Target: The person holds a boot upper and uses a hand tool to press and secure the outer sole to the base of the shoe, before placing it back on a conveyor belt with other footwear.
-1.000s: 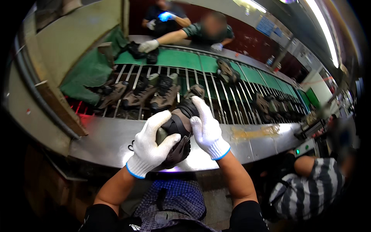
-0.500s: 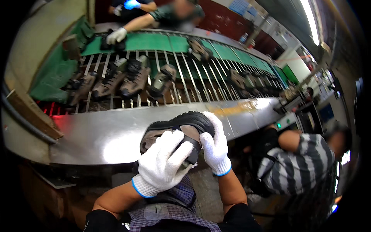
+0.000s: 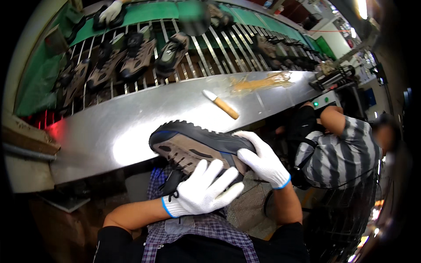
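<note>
Closed in the white-gloved right hand [image 3: 263, 162], around one end, a brown-and-black shoe [image 3: 193, 149], tipped on its side with dark toothed sole facing away; laid across the upper, the gloved left hand [image 3: 206, 190], fingers extended and spread, with no telling whether pressing or merely touching; dangling by the left wrist, a black lace [image 3: 176, 193]; held up over the near edge of the metal table [image 3: 96, 144], not set down; already joined, judging by sight, sole and upper, with lacing threaded but apparently untied; anything left beyond that, impossible to tell; on the table, between near and far edges, a wooden-handled knife [image 3: 226, 108], apart from both hands; along the far edge, toward the right, a brown patch [image 3: 261, 82]; beyond that edge, metal rollers [image 3: 202, 56] bearing similar shoes [image 3: 139, 57], then a green strip [image 3: 155, 13] with another person's gloved hand [image 3: 110, 12] on dark footwear; off the near edge, rightward, a person in stripes [image 3: 337, 153].
</note>
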{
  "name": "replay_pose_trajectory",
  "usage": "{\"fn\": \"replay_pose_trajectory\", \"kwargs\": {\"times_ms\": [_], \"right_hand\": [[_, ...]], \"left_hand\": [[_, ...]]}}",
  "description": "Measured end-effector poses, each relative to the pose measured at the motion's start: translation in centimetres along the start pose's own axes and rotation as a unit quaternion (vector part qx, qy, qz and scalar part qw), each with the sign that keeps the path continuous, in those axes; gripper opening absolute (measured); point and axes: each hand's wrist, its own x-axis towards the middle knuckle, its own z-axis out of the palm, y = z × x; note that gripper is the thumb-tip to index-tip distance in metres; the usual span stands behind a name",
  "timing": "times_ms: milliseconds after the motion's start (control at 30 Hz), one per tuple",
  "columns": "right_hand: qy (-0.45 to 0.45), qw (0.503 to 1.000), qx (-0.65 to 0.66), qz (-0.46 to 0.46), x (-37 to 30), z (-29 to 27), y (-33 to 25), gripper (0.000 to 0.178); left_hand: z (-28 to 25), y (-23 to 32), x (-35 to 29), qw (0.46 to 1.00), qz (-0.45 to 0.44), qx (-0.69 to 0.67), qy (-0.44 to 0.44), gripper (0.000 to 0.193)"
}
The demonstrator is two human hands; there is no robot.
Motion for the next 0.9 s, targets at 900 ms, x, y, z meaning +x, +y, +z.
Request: {"fn": "replay_pose_trajectory", "kwargs": {"times_ms": [900], "right_hand": [[-0.072, 0.921, -0.373, -0.084, 5.4, 10.2, -0.4, 0.052]], "left_hand": [[0.1, 1.9, -9.2, 0.994, 0.043, -0.023, -0.100, 0.036]]}}
